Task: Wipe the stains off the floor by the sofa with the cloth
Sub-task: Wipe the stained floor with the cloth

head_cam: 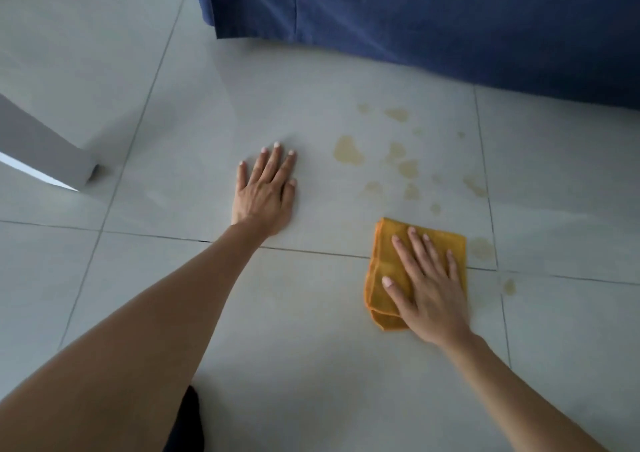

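The right hand [427, 287] lies flat, fingers spread, pressing down on a folded orange microfibre cloth [388, 271] on the pale grey tiled floor [311, 365]; its grip is open, palm on the fabric and not clutching it. The left hand [265, 191] is also open, planted flat on a bare tile as a prop. Yellowish-brown splotchy stains [348, 150] lie scattered between the cloth and the dark blue fabric sofa [450, 18], with a few just right of the cloth. Wiping looks barely begun, since most marks remain. The next move calls for pushing the cloth forward across the cluster under steady pressure, then sweeping right
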The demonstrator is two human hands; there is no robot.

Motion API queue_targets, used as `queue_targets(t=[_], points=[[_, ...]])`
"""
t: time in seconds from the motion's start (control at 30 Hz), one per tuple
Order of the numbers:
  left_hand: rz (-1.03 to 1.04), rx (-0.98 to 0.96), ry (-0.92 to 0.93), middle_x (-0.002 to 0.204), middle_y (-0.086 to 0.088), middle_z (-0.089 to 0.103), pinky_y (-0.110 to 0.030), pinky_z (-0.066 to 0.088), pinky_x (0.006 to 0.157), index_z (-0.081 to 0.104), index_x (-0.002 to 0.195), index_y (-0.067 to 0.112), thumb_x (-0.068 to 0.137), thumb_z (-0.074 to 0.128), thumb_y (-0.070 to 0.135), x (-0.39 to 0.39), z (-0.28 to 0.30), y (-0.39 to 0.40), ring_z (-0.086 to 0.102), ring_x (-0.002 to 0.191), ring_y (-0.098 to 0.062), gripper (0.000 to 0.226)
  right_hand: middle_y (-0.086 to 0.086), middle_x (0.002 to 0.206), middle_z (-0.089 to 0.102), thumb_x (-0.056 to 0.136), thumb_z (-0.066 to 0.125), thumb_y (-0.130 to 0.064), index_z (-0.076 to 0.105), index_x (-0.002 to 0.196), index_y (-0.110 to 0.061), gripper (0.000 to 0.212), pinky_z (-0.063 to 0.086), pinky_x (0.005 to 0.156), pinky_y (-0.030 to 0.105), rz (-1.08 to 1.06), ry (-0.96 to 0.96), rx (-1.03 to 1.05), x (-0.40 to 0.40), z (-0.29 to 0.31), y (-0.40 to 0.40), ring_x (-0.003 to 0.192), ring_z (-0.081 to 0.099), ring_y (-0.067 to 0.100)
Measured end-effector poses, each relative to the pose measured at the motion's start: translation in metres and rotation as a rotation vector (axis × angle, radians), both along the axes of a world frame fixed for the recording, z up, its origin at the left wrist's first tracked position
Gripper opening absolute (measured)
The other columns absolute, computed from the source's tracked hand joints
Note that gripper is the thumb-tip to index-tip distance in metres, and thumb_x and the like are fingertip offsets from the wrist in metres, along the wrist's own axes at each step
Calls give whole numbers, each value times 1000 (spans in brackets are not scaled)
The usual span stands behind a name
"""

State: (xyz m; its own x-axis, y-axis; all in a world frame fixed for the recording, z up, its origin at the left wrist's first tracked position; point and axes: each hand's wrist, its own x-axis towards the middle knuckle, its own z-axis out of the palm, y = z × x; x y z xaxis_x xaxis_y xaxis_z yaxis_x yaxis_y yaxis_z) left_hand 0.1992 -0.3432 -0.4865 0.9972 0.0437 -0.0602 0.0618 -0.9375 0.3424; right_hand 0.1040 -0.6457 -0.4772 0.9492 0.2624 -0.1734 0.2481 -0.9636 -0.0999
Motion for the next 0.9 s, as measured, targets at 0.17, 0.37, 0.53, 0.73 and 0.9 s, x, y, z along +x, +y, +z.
queue_targets(t=[0.17,0.37,0.53,0.73,0.9], points=[[-7,20,-12,159,4,8,-44,-1,117,15,151,30,99,25,33,-1,0,-2,3,147,-17,52,-4,163,11,88,17,-67,18,154,-29,76,13,116,51,-253,-15,-28,34,-1,-44,149,14,20],[19,44,-31,159,5,10,-43,1,117,18,150,31,98,25,35,0,-3,-5,5,147,-16,53,-1,164,1,87,9,-68,9,155,-28,79,6,117,56,-436,2,40,119,-5,9,150,1,20],[25,47,-18,159,4,10,-43,2,117,18,150,32,95,21,38,-1,-2,-4,6,147,-16,56,0,162,15,91,26,-63,23,153,-29,71,13,116,51,-92,-51,56,53,-2,50,149,16,19],[30,36,-31,159,4,13,-43,4,117,20,149,33,95,24,37,0,-2,-5,8,146,-16,54,-5,161,15,92,19,-67,22,153,-32,71,18,115,47,-110,5,3,0,3,-56,147,21,20],[30,38,-29,159,4,12,-43,3,117,18,150,34,95,24,37,-1,-3,-5,7,146,-16,55,0,162,13,88,13,-68,17,154,-29,77,13,117,52,-389,-9,-24,71,2,-90,149,13,21]])
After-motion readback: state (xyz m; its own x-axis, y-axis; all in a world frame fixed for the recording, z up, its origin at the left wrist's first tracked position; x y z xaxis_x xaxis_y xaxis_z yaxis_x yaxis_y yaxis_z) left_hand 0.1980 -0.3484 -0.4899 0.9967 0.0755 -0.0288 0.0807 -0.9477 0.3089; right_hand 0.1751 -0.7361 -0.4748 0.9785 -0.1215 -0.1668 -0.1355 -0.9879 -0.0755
